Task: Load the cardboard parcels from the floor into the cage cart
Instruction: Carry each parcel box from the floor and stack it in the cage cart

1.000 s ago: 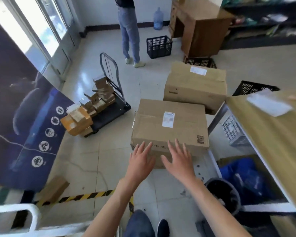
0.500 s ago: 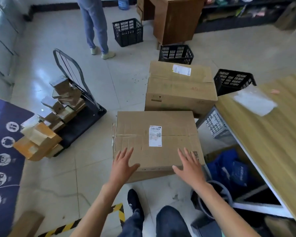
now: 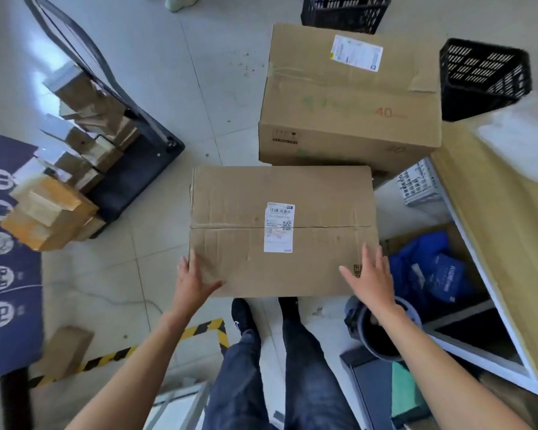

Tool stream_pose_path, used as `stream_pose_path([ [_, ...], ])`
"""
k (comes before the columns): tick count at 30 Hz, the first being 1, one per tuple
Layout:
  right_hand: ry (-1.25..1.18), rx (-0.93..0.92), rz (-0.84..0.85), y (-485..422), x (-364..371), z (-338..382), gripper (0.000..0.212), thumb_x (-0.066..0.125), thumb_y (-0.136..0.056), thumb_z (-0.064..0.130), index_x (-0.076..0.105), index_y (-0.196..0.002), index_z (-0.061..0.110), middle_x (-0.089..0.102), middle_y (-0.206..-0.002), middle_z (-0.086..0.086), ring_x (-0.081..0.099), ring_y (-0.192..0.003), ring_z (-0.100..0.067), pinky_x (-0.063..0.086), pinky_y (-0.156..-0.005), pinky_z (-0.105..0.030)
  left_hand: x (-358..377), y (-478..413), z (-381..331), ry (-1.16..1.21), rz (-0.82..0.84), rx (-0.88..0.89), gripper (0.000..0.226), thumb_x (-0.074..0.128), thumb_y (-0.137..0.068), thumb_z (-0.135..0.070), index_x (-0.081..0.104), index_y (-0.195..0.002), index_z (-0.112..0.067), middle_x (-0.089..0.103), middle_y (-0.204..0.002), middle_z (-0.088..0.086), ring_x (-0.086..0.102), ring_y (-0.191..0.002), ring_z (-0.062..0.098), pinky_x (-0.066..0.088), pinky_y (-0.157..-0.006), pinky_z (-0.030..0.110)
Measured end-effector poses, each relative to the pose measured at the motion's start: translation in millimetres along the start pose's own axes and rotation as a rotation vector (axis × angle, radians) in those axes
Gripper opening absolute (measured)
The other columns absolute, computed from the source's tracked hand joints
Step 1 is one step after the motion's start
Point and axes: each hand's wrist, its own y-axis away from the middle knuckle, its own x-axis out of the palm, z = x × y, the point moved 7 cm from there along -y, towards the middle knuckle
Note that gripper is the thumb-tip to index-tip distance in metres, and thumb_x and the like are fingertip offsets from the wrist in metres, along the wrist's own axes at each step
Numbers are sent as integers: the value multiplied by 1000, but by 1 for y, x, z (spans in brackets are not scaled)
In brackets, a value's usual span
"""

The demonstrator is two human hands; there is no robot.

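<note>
A large cardboard parcel (image 3: 280, 231) with a white label lies flat on the floor right in front of my feet. My left hand (image 3: 194, 279) rests with spread fingers on its near left corner. Over the near right corner is my right hand (image 3: 370, 279), fingers apart, holding nothing. A second, taller parcel (image 3: 348, 97) marked "40" stands directly behind the first. A white frame (image 3: 174, 405) shows at the bottom edge; I cannot tell whether it is the cage cart.
A black platform trolley (image 3: 131, 178) heaped with several small parcels stands at the left. Black crates (image 3: 482, 79) sit behind the parcels. A wooden table (image 3: 510, 218) runs along the right, with a bin (image 3: 382, 333) and blue bags (image 3: 432, 271) under it. A small box (image 3: 66, 349) lies by the hazard tape.
I have stepped up to the near parcel and bent over it. Both hands have spread apart from its middle toward the two near corners.
</note>
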Motion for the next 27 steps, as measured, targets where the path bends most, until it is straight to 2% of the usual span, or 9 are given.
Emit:
stream_pose_path([
  [4, -377, 140, 6, -28, 4, -28, 114, 66, -85, 60, -10, -157, 15, 3, -167, -10, 12, -152, -28, 25, -119, -49, 8, -17, 13, 370, 11, -143, 127, 89, -67, -30, 3, -157, -10, 22, -161, 15, 24, -148, 30, 28, -118, 52],
  [6, -525, 247, 57, -46, 8, -41, 109, 75, -81, 53, 9, -157, 11, 28, -160, -13, 35, -143, -31, 34, -114, -47, 11, -22, 16, 455, 7, -172, 119, 91, -60, -33, 19, -153, -13, 39, -151, 13, 41, -138, 31, 39, -111, 53],
  [8, -630, 291, 114, -58, 13, -50, 90, 81, -76, 48, 35, -145, 11, 52, -142, -10, 53, -124, -28, 44, -103, -44, 11, -22, 19, 492, -29, -206, 111, 92, -60, -31, 28, -149, -15, 48, -144, 11, 50, -128, 29, 44, -107, 50],
  [11, -709, 294, 113, -61, 12, -59, 79, 83, -75, 44, 46, -138, 15, 60, -132, -5, 58, -114, -24, 47, -96, -40, 10, -22, 11, 541, -51, -192, 105, 93, -63, -23, 33, -148, -15, 52, -139, 8, 53, -122, 27, 46, -105, 46],
  [15, -674, 211, 87, -57, -10, -43, 89, 80, -75, 52, 41, -145, 15, 55, -140, -4, 54, -113, -19, 41, -91, -35, -8, 7, 16, 563, -167, -212, 101, 92, -64, -30, 37, -148, -20, 53, -131, -1, 55, -112, 20, 48, -94, 35],
  [19, -601, 111, 111, -39, -21, -2, 105, 76, -73, 63, 28, -154, 17, 41, -154, -6, 40, -138, -27, 36, -106, -43, -36, 59, 52, 586, -269, -294, 104, 91, -65, -36, 34, -151, -18, 52, -140, 7, 55, -118, 27, 48, -102, 48],
  [22, -569, -3, 160, -17, -19, 49, 107, 76, -73, 64, 26, -155, 18, 39, -155, -4, 38, -140, -26, 35, -105, -41, -62, 119, 91, 619, -384, -353, 97, 90, -61, -43, 42, -142, -22, 57, -133, 6, 58, -112, 27, 51, -96, 49],
  [24, -541, -103, 181, 5, -18, 92, 99, 77, -73, 61, 33, -152, 18, 48, -145, 0, 46, -132, -24, 36, -96, -37, -81, 169, 119, 658, -482, -384, 87, 90, -61, -42, 46, -134, -26, 60, -126, 4, 60, -110, 27, 52, -93, 46],
  [27, -533, -302, 216, 53, -16, 161, 82, 80, -67, 58, 54, -134, 19, 57, -112, 15, 58, -100, -9, 40, -88, -31, -105, 263, 167, 709, -660, -437, 87, 91, -65, -37, 47, -138, -22, 62, -127, 5, 62, -108, 25, 52, -96, 45],
])
